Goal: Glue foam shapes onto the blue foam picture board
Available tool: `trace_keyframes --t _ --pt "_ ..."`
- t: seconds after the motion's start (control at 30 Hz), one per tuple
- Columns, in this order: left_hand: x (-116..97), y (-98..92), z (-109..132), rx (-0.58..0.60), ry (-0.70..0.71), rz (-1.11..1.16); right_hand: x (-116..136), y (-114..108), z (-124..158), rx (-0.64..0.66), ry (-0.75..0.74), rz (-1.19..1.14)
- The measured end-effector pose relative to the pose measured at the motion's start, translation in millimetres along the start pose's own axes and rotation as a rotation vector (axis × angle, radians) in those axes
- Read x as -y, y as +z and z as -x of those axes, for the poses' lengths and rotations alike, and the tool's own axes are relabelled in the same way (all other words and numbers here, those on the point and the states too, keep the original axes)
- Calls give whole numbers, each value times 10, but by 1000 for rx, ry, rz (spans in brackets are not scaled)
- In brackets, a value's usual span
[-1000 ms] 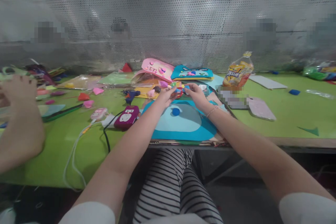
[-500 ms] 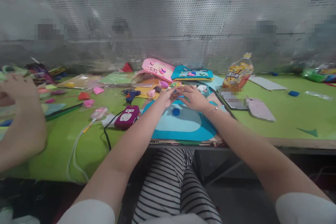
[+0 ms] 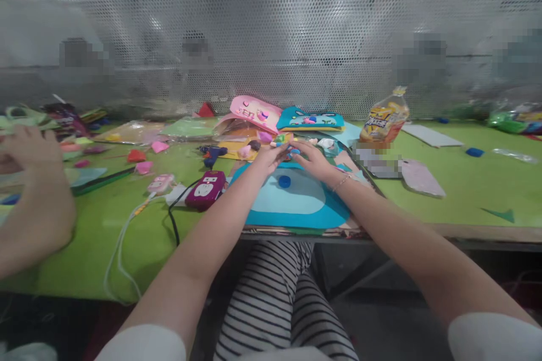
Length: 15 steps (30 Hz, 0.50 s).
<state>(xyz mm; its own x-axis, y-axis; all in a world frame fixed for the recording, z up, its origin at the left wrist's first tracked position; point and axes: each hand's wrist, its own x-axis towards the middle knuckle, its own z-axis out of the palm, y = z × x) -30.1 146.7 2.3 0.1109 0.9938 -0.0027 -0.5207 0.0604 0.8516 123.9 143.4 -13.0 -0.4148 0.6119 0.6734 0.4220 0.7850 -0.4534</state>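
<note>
My left hand [image 3: 271, 159] and my right hand [image 3: 312, 160] meet at the fingertips above the far edge of a blue sheet. Between their closed fingers shows a small blue lump [image 3: 294, 152], which looks like modelling clay; the fingers hide part of it. Directly below lies the blue sheet [image 3: 292, 220] with a light blue rounded panel [image 3: 271, 197]. A round, flat dark blue piece [image 3: 284, 181] rests on that panel. Several small coloured lumps are just beyond my hands, among them a pink one [image 3: 244, 152].
A pink decorated piece [image 3: 256, 114] and a blue one [image 3: 311, 118] lie behind. Left are a glue gun [image 3: 212, 154], a purple box [image 3: 206, 190] and white cable [image 3: 122, 248]. A snack bag [image 3: 383, 119] and phone [image 3: 421, 177] lie right. Another person's hand [image 3: 31, 152] works at far left.
My right hand's fingers have shifted slightly, and more of the blue lump now shows between my hands. The flat blue piece stays on the panel.
</note>
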Motion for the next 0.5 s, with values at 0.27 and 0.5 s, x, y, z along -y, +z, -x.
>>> trace_keyframes --t 0.27,0.5 --pt "-2 -28 4 -39 18 -122 -52 59 -33 -37 287 -575" --pt "3 -9 5 -38 37 -80 -76 65 -22 -6 389 -811"
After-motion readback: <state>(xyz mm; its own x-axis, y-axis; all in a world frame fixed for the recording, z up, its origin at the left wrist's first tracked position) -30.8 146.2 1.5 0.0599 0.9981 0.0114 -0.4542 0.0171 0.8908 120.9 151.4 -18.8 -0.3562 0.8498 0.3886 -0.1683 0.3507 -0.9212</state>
